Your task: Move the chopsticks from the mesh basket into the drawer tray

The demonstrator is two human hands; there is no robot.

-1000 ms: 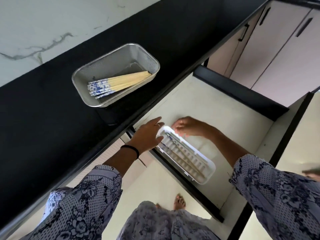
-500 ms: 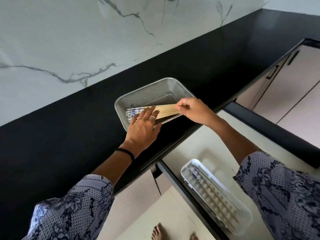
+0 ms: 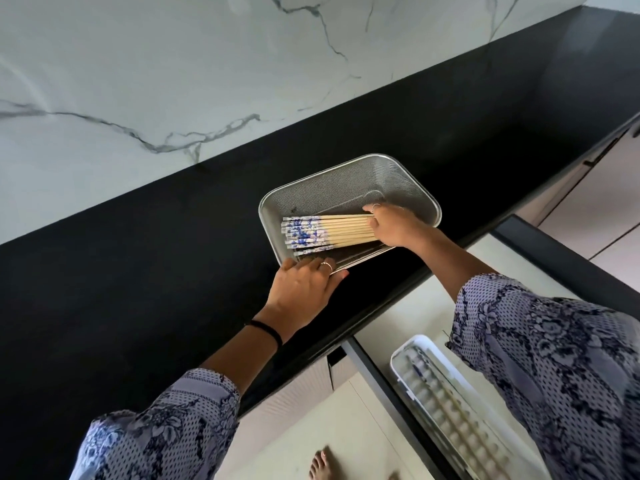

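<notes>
A silver mesh basket sits on the black countertop near its front edge. Inside lies a bundle of several bamboo chopsticks with blue-and-white patterned ends pointing left. My right hand is inside the basket, fingers closed around the plain ends of the chopsticks. My left hand rests on the basket's near rim, holding it. The white ribbed drawer tray lies in the open drawer at the lower right, partly hidden by my right sleeve.
The black countertop runs along a white marble wall. The open drawer juts out below the counter edge, with pale cabinet doors at far right. My bare foot shows on the floor below.
Both hands rose from the drawer tray to the basket. My left hand has since drawn back from the chopsticks to the basket's near rim, and my right hand has closed on the bundle's plain ends.
</notes>
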